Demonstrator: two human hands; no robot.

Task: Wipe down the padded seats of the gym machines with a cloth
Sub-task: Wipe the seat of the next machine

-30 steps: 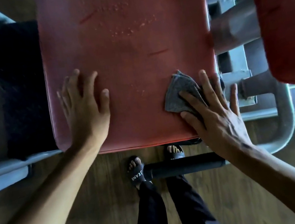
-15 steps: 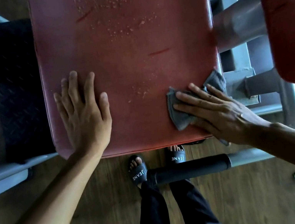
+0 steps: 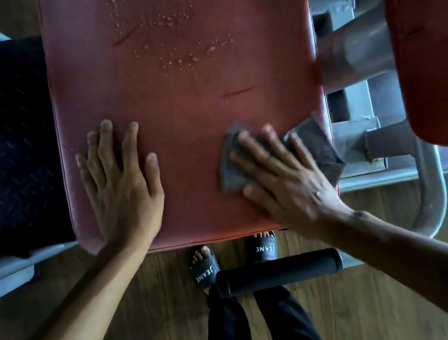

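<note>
Seat: red padded seat (image 3: pixel 189 110), scuffed, with droplets or flecks beading near its far end.
Left hand: my left hand (image 3: pixel 122 187) lies flat on the near left part of the seat, fingers (image 3: pixel 107 142) spread, gripping nothing.
Right hand: my right hand (image 3: pixel 279 172) presses palm-down on the cloth, fingers stretched out flat rather than curled around it.
Cloth: grey cloth (image 3: pixel 317 148) sits on the seat's near right corner, one end reaching past the right edge.
Below: my feet in black slides (image 3: pixel 205 271) stand on the wooden floor (image 3: pixel 152 315), beside a black foam roller bar (image 3: pixel 278 272).
Right side: second red pad (image 3: pixel 433 30) over the grey metal frame (image 3: pixel 357 123).
</note>
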